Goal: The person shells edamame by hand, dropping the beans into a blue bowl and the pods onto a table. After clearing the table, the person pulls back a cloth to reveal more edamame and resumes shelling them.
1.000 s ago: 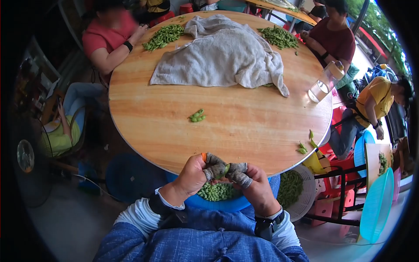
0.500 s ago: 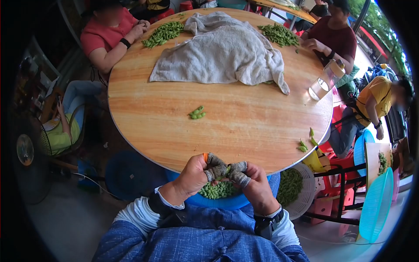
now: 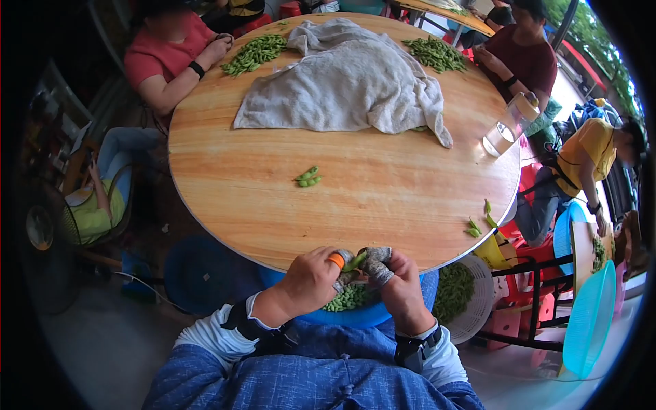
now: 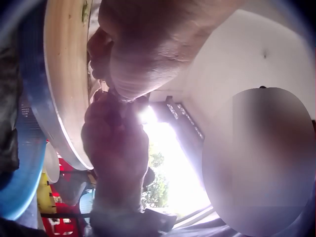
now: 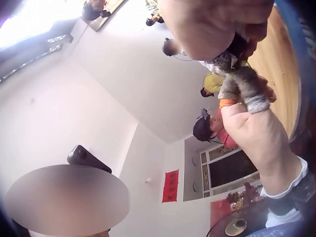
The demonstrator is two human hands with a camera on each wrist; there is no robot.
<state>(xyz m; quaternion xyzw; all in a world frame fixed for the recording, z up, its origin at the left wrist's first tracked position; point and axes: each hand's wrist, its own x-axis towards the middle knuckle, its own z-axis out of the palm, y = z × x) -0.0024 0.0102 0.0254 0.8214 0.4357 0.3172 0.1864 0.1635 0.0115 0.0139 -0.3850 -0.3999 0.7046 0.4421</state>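
Over the near edge of the table, a green edamame pod is pinched between both hands. My left hand holds its left end, knuckles turned up and an orange band round one finger. The right hand grips the other end with thumb and forefinger, both in grey knitted finger covers. Below them a blue basin sits at the lap, with shelled green beans in it. In the right wrist view the left hand's wrapped fingers meet the right hand; the pod is mostly hidden there.
The round wooden table carries a few loose pods, a grey towel, pod heaps and a water bottle. A white basket of pods stands at right. Other people sit around the table.
My left hand has turned knuckles-up and shifted slightly right, and more of the green pod shows between the fingers. At far right, the person in yellow has lowered an arm toward a board.
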